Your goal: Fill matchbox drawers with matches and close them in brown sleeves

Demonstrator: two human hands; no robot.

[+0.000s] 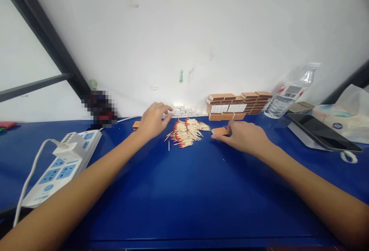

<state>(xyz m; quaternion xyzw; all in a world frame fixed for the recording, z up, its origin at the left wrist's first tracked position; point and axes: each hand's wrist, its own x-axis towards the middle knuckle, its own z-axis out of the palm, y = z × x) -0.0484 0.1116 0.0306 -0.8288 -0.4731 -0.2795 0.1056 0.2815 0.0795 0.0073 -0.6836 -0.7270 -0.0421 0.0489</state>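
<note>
Our forearms (95,178) stretch forward, converging, the right hand (246,135) pinching an orange matchbox (220,131), the left hand (154,119) curled beside white boxes (186,111), its grip unclear to us.

The slender cream wooden matches (188,131) bore red heads (181,146). The flat cardboard matchbox (220,131) showed an orange face. The long white plastic power strip (60,183) carried blue sockets (66,171).

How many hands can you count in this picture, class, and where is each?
2: the left hand, left of the match pile; the right hand, holding an orange matchbox right of the pile.
</note>
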